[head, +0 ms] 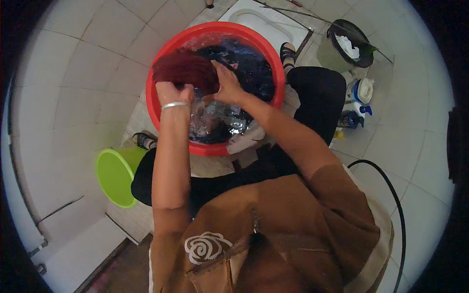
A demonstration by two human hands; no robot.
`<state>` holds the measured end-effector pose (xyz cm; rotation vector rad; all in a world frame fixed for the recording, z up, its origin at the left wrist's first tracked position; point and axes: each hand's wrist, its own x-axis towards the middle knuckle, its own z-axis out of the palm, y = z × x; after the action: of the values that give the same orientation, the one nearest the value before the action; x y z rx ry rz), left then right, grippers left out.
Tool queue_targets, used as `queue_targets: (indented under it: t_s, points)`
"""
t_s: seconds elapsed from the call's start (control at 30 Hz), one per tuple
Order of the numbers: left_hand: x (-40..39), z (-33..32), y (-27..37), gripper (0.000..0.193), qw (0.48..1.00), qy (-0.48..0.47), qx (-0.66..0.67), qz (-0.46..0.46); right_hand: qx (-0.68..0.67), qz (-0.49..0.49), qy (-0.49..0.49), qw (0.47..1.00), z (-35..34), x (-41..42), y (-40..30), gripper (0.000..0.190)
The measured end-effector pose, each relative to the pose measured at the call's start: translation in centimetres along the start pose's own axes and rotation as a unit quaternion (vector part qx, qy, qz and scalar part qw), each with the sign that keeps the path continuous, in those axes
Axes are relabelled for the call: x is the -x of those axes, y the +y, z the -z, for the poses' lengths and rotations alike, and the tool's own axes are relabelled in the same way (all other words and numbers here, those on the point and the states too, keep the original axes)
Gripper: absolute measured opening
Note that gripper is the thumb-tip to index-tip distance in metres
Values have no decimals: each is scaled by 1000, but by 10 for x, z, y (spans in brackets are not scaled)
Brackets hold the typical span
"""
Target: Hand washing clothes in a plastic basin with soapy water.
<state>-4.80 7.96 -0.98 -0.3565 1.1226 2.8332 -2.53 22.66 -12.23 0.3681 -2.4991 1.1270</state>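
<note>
A maroon cloth (185,67), perhaps a knitted garment, is held up over the water at the left part of a red plastic basin (280,69). My left hand (173,92), with a silver bangle at the wrist, grips its near edge. At the cloth's right end is my right hand (228,81), thumb and fingers around the fabric. Dark wet clothes (253,69) lie in the water, navy or black in colour. Splashing water shows below my hands. Over the basin's near rim hangs a whitish cloth (247,141).
A lime green bucket (115,177) stands at the left. Behind the basin is a white squat toilet (263,22). At the right are a waste bin (350,44), several bottles (353,110) along the tiled wall, and a black hose (397,197).
</note>
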Motion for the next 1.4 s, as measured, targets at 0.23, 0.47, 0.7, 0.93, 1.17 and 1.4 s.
queue_targets:
  t_s: [0.23,0.47,0.7,0.93,1.17,1.4]
  points:
    - [43,3,10,33,995,-39,61,-70,-468,-192,71,860,-34,-11,4,41]
    - [103,113,-33,53,966,25,-86,242,-765,-333,-24,551,-9,-32,-35,27]
    - [60,89,3,95,949,-85,-296,-74,-756,-450,-50,473,7,-46,-67,42]
    - [68,78,-40,106,908,-175,-367,-102,-689,-432,11,582,-24,-43,-67,34]
    - [71,89,-74,49,926,-64,-373,-7,-485,-494,-150,706,-18,-49,-59,32]
    - [71,77,-41,41,951,-84,215,207,-556,-343,-290,699,39,-40,19,71]
